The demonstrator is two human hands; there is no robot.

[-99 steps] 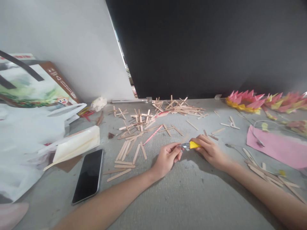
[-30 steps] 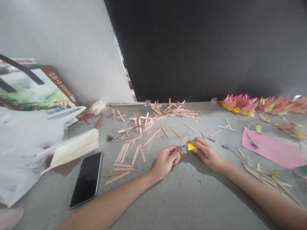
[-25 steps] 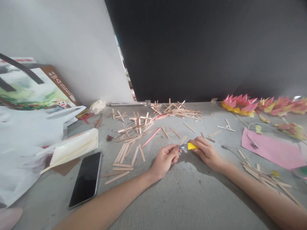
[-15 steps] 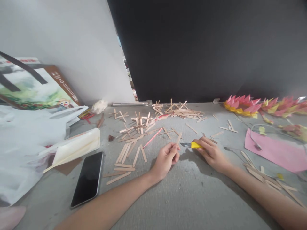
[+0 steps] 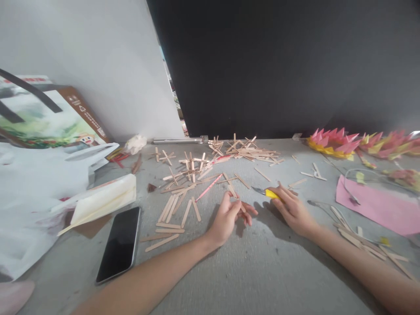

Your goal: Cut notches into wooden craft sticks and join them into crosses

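Between the thumb and fingers of my left hand (image 5: 225,221) is a wooden craft stick (image 5: 232,189), slanting up and to the left, while the other fingers spread loosely. My right hand (image 5: 293,212) grips a yellow utility knife (image 5: 271,194). Its blade is out and points left, a short way from the stick and not touching it. Left of my hands lie several loose craft sticks (image 5: 186,213) and a red-and-white striped straw-like stick (image 5: 209,187). Behind them, craft sticks joined into crossed shapes (image 5: 192,166) stand on the grey surface.
A phone (image 5: 118,245) lies at the left, near a white plastic bag (image 5: 42,188) and a printed carton-like bag (image 5: 55,116). At right are pink paper (image 5: 377,208), a cable (image 5: 348,192), more sticks (image 5: 357,243) and pink-and-yellow folded paper shapes (image 5: 333,143). A black panel (image 5: 282,65) stands behind.
The craft stick in my left hand has turned from leaning right to leaning left, and those fingers have spread. My right hand with the knife has shifted slightly right, the blade away from the stick.
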